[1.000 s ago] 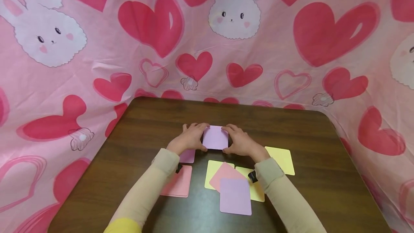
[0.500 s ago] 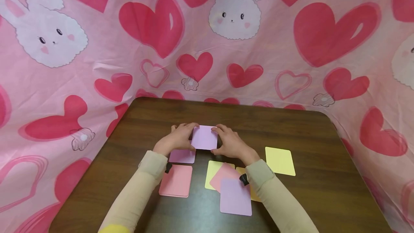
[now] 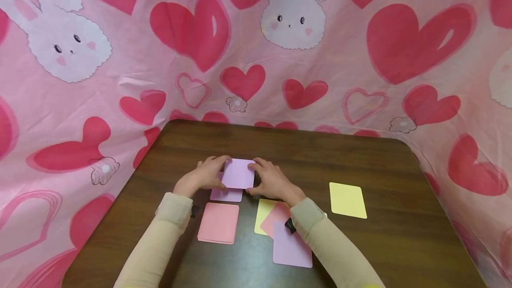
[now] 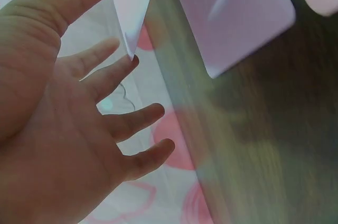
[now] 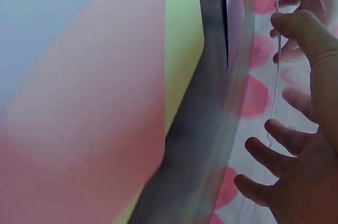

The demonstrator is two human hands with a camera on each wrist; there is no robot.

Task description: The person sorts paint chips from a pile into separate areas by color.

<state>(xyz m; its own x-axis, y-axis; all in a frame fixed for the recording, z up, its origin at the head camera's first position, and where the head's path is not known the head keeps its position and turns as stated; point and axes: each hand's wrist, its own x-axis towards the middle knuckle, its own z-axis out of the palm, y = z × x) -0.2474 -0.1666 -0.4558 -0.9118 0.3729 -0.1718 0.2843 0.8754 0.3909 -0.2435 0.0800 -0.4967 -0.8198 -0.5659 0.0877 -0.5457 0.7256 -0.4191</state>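
Between my two hands is a light purple square card point(image 3: 238, 174), raised above the table. My left hand point(image 3: 202, 176) pinches its left edge, thumb at the near corner and a finger at the far one. On the opposite edge, my right hand point(image 3: 273, 182) holds it the same way; the right wrist view has this card nearly edge-on. Partly covered by it, another purple card point(image 3: 226, 195) lies on the table. Nearer the body is a neat pile of pink cards point(image 3: 218, 222).
A yellow card point(image 3: 264, 217), a pink card point(image 3: 276, 218) and a purple card point(image 3: 292, 248) overlap in the middle, partly under my right forearm. One more yellow card point(image 3: 348, 200) lies apart on the right of the wooden table point(image 3: 384, 243). A pink patterned cloth point(image 3: 332, 66) hangs behind.
Both hands have carried the held purple card leftward, until it hangs partly over the purple card on the table. My right forearm now hides the darker yellow card.
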